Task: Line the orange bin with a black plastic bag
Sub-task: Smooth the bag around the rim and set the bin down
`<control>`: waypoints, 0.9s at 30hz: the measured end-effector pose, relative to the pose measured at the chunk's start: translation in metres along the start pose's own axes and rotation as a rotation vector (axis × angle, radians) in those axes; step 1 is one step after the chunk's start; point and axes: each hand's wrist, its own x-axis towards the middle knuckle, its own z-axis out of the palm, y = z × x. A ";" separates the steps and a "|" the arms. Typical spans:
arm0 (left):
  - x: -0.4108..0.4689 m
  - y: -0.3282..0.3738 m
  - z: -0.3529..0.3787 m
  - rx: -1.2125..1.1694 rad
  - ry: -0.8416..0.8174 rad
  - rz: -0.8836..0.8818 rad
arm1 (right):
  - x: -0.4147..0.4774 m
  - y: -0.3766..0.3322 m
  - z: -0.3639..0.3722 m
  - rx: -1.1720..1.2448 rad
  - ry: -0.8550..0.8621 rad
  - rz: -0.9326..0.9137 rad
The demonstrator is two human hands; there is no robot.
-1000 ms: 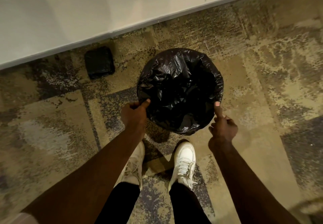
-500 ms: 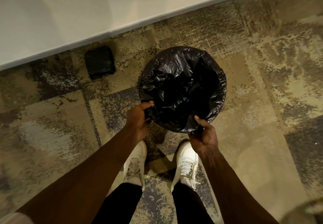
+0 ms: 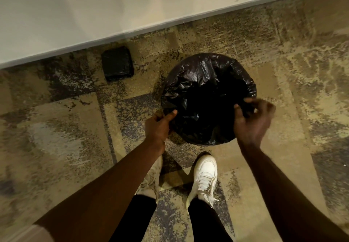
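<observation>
black bag (image 3: 204, 83) drapes over bin rim (crinkled).

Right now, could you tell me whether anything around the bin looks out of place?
Only one thing: a folded black packet lies loose on the carpet by the wall. The black plastic bag covers the rim, both hands gripping it.
</observation>
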 end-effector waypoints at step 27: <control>0.006 0.003 -0.014 0.721 0.002 0.495 | 0.070 -0.080 0.080 -0.364 -0.857 -0.359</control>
